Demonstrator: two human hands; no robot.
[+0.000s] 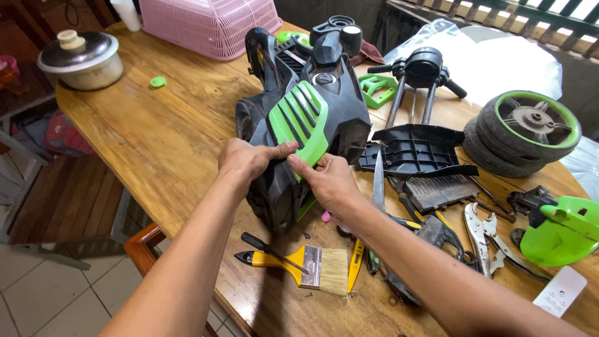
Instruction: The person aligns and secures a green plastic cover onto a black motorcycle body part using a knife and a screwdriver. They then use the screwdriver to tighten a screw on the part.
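Note:
A black machine housing [331, 106] with a ribbed green cover panel [301, 118] lies on the wooden table [156, 137]. My left hand [246, 159] grips the housing's near left side, thumb pressed on the lower edge of the green panel. My right hand [327, 178] holds the panel's lower right corner, fingertips meeting the left thumb. Just below my hands lie a yellow-handled paintbrush [299, 262] and a black screwdriver [268, 248].
To the right lie a black ribbed plate [415, 150], a knife [379, 181], locking pliers [480, 237], two stacked wheels [521, 131], a green funnel-shaped part [558, 231] and a black handle assembly [418, 78]. A pink basket [209, 25] and lidded metal pot [81, 59] stand at the back left.

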